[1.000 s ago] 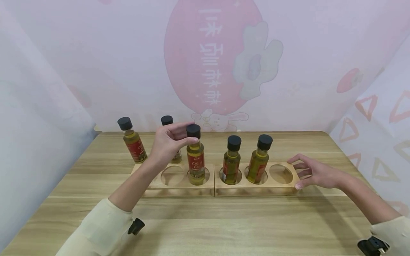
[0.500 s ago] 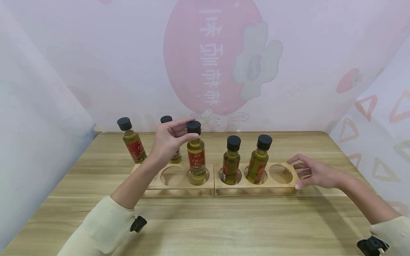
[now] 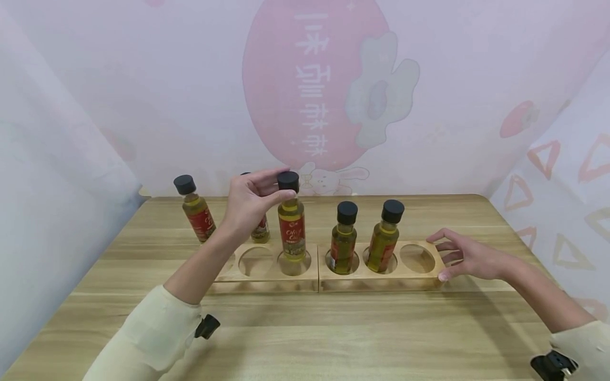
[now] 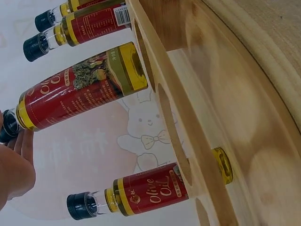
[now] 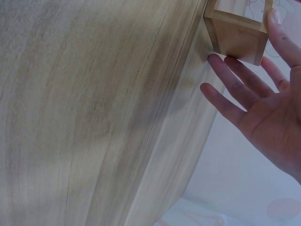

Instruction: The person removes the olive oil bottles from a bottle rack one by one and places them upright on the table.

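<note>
My left hand (image 3: 249, 203) pinches the black cap of an olive oil bottle (image 3: 292, 233) between thumb and fingers. This bottle hangs above the right hole of the left wooden bottle rack (image 3: 267, 276); its base is clear of the rim in the left wrist view. My right hand (image 3: 464, 259) holds the right end of the right wooden bottle rack (image 3: 381, 280), thumb at the front corner and index finger at the back. Two bottles, a middle-left one (image 3: 344, 248) and one beside it (image 3: 384, 243), stand in that rack; its right hole is vacant.
Behind the left rack stand two more bottles, one at far left (image 3: 197, 214) and one (image 3: 260, 233) partly hidden by my left hand. The racks touch end to end on the wooden table (image 3: 305, 333). A printed cloth (image 3: 190, 95) hangs behind the table.
My left hand has risen, lifting the olive oil bottle from inside the left rack's right hole to above it. My right hand stays at the rack's end.
</note>
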Demonstrator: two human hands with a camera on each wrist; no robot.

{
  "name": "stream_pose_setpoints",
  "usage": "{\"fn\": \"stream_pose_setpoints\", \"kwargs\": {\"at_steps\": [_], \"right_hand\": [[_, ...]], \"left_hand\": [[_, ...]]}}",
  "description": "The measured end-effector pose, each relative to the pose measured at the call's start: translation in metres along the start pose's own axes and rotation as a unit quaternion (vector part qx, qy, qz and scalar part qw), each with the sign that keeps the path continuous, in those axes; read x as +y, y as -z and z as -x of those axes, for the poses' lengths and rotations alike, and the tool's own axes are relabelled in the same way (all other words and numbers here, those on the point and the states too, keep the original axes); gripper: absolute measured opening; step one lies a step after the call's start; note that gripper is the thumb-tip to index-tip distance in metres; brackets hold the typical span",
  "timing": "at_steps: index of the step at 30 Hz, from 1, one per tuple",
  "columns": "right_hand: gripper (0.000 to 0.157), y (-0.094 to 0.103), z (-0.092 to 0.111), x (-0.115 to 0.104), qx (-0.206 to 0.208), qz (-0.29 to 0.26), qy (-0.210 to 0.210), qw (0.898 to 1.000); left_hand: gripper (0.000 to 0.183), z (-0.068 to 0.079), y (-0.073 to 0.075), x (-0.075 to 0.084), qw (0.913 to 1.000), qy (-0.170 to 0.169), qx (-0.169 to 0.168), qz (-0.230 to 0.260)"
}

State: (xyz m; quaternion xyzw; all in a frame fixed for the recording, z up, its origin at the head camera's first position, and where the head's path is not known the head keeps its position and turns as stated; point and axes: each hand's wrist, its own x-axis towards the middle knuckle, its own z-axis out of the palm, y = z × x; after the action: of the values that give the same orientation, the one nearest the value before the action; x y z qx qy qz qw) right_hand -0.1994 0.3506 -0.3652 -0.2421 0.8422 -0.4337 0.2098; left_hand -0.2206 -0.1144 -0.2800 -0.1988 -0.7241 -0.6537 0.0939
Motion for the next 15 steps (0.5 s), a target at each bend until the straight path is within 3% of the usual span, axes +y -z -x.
{"fn": "stream_pose_setpoints", "kwargs": {"at_steps": [15], "right_hand": [[0.073,-0.0009,-0.0014,-0.0002,-0.003,0.0,0.005,1.0]], "left_hand": [[0.047,-0.0049,-0.0017,0.0042,0.9991,-0.013,0.013,0.038]]}}
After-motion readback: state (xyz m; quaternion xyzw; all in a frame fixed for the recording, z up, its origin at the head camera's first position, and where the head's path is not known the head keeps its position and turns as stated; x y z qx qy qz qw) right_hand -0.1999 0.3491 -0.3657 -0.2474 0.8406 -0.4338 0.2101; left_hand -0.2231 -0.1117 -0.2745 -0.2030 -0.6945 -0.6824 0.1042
